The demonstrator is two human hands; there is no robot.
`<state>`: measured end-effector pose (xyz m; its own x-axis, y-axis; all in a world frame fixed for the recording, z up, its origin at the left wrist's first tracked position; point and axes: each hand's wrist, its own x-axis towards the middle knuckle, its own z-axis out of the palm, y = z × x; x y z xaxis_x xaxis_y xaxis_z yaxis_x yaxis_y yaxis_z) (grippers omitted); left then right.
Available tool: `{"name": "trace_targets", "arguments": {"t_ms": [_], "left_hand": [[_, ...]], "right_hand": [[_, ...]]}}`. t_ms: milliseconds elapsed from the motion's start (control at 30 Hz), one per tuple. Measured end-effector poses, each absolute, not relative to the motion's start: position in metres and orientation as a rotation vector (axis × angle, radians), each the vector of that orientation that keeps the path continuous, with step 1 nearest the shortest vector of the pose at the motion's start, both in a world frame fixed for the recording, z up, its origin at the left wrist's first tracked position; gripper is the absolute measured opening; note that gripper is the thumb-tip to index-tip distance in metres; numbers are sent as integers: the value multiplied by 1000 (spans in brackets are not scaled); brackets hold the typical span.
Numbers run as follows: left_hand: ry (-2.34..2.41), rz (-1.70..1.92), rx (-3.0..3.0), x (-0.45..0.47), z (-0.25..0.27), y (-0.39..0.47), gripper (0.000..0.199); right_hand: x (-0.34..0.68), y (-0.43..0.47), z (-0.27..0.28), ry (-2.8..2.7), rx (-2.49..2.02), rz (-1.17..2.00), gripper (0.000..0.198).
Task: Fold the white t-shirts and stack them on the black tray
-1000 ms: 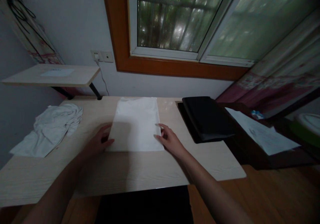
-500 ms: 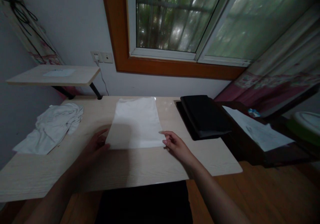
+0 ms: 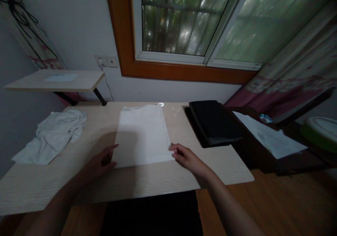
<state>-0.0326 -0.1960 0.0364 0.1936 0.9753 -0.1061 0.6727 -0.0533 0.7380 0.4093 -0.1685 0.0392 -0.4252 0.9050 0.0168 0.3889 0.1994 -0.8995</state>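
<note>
A white cloth (image 3: 143, 134), folded into a flat rectangle, lies on the pale wooden table (image 3: 158, 179). At its left edge is my left hand (image 3: 104, 160), with thumb and forefinger apart and their tips near the cloth's lower left corner. My right hand (image 3: 188, 158) pinches the right edge close to the lower right corner, and that edge is slightly lifted at the fingertips. A shadow falls across the left part of the cloth.
To the left lies a crumpled white cloth (image 3: 56, 134), below a small raised shelf (image 3: 52, 85) with a paper on it. A black folder (image 3: 214, 122) rests at the table's right end. Beyond it, papers (image 3: 268, 134) lie on a dark surface. A window is behind the table.
The folded cloth has slid a little towards me, its near edge now lower. My left hand has come down and its fingers have spread. My right hand keeps its pinch on the edge.
</note>
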Motion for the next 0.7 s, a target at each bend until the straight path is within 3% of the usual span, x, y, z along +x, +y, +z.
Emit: {"name": "trace_targets", "arguments": {"t_ms": [133, 400, 533, 700], "left_hand": [[1563, 403, 1868, -40, 42, -198, 48], [1434, 254, 1861, -38, 63, -206, 29], [1605, 381, 1969, -34, 71, -193, 36], [1670, 614, 2324, -7, 68, -153, 44]], "right_hand": [[412, -166, 48, -2125, -1109, 1119, 11], [417, -157, 62, -2313, -1078, 1335, 10], [407, -146, 71, -2268, -1179, 1085, 13], [361, -123, 68, -2211, -1325, 512, 40]]}}
